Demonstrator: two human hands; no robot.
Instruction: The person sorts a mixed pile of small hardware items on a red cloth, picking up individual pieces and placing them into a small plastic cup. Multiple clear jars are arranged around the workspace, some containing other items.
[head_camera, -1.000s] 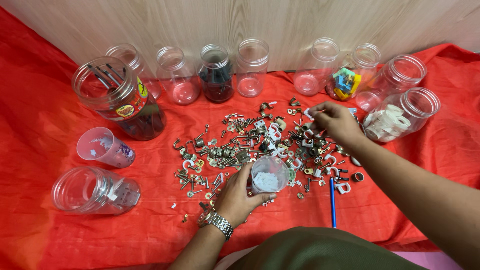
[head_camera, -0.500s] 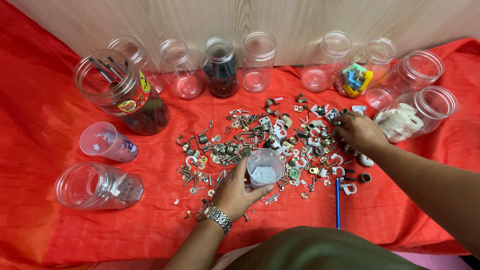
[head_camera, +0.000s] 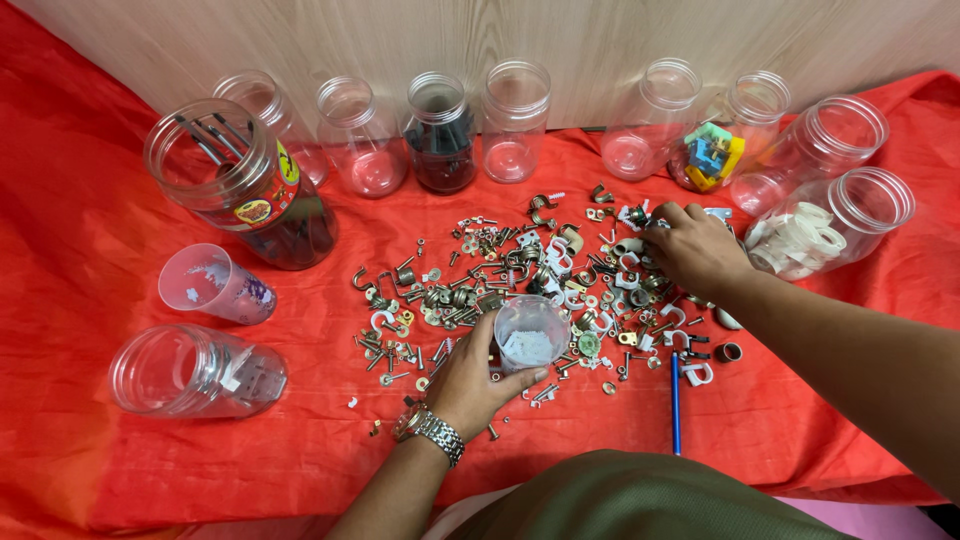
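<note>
A heap of small metal and white plastic hardware (head_camera: 520, 285) lies spread on the red cloth (head_camera: 90, 230). My left hand (head_camera: 470, 380), with a metal wristwatch, grips a small clear plastic cup (head_camera: 528, 335) holding white bits, at the pile's near edge. My right hand (head_camera: 695, 250) rests fingers-down on the right part of the pile, its fingertips pinched over small pieces; what they hold is hidden.
Clear jars line the back wall: a big one with dark rods (head_camera: 240, 185), a dark-filled jar (head_camera: 442, 140), one with coloured parts (head_camera: 715, 150), one with white clips (head_camera: 825, 225). A tipped jar (head_camera: 195, 370), pale cup (head_camera: 210, 285) and blue pen (head_camera: 675, 405) lie nearer.
My right hand has shifted slightly left and farther back over the pile. My left hand keeps hold of the cup in about the same spot.
</note>
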